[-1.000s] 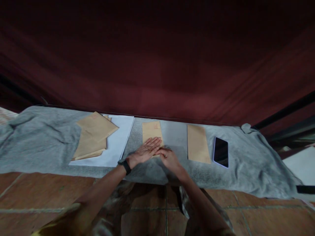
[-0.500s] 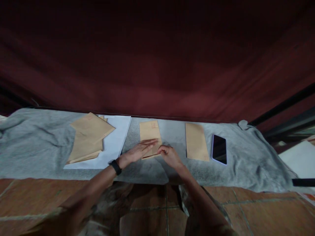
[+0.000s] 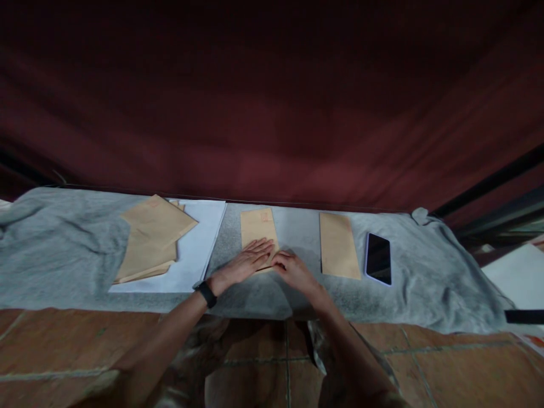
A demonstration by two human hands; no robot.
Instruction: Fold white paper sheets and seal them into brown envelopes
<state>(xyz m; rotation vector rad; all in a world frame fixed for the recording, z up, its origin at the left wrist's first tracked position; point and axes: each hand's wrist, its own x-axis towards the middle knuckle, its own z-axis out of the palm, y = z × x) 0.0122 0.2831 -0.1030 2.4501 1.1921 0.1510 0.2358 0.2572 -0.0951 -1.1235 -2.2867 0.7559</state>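
A brown paper envelope with small red print lies on the grey cloth in front of me. Flat across its lower left part rests my left hand, fingers stretched out. My right hand is closed at the envelope's lower right corner, thumb and fingers pinched on its edge. The near edge of the envelope shows a dark gap between the hands; the palm and fingers hide the rest of that side.
To the left, several brown envelopes overlap on white paper sheets. On the right lie another brown envelope and a phone in a lilac case. A dark red curtain hangs behind the cloth.
My left hand has come down flatter and shifted slightly toward me over the envelope's lower edge. My right hand has stayed at the corner, its fingers turned a little further inward.
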